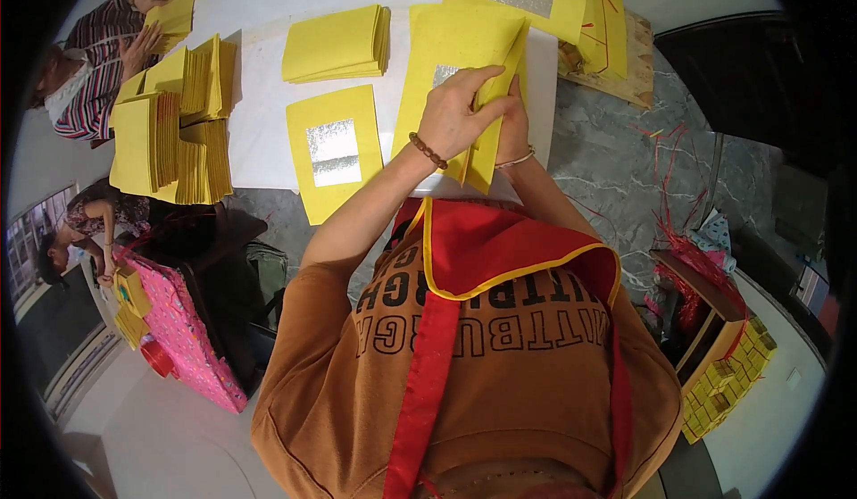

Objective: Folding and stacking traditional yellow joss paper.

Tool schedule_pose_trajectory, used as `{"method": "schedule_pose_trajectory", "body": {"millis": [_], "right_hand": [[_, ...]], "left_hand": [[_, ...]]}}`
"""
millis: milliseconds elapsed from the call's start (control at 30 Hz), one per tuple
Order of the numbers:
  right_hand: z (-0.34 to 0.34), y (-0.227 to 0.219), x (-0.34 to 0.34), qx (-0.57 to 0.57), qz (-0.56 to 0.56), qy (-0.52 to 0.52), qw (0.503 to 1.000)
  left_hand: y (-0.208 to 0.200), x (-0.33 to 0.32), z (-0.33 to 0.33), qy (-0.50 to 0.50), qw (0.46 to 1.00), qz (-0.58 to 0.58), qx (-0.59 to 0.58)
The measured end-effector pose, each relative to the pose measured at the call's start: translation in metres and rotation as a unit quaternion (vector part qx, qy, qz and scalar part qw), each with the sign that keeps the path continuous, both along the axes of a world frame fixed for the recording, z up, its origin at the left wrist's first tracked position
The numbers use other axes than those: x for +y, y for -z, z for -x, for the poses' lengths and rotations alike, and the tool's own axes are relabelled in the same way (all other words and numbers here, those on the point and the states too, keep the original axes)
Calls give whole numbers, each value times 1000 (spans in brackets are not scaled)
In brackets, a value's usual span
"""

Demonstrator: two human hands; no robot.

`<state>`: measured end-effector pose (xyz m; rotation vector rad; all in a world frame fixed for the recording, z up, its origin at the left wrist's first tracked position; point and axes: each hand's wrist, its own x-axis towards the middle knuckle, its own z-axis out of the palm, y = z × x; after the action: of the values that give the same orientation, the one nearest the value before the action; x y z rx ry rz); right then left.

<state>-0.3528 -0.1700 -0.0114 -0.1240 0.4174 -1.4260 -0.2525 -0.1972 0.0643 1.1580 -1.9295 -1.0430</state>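
Observation:
In front of me at the table's near edge, both hands work on a yellow paper sheet with a silver foil patch, its right side folded up and over. My left hand, with a beaded bracelet, lies over the sheet, thumb and forefinger closed on the raised fold. My right hand grips the fold's right side; its fingers are partly hidden behind the paper. To the left lies a flat yellow sheet with a silver foil square. Beyond it rests a small stack of folded yellow paper.
The white table carries several folded yellow stacks at its left edge, where a person in stripes handles paper. Another person works by a pink-covered table. Bundled yellow paper and red string lie right.

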Motion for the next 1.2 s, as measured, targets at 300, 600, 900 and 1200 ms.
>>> {"method": "schedule_pose_trajectory", "body": {"millis": [300, 600, 900, 1200], "right_hand": [[4, -5, 1, -23, 8, -13, 1000], [0, -14, 1, -59, -6, -25, 998], [-7, -17, -1, 90, -24, 29, 995], [-5, -13, -1, 66, -33, 18, 997]], "left_hand": [[0, -2, -3, 8, 1000, -5, -2], [-1, -3, -8, -7, 997, -40, 61], [3, -2, -8, -5, 1000, -9, 10], [9, -4, -13, 7, 999, -17, 41]]}}
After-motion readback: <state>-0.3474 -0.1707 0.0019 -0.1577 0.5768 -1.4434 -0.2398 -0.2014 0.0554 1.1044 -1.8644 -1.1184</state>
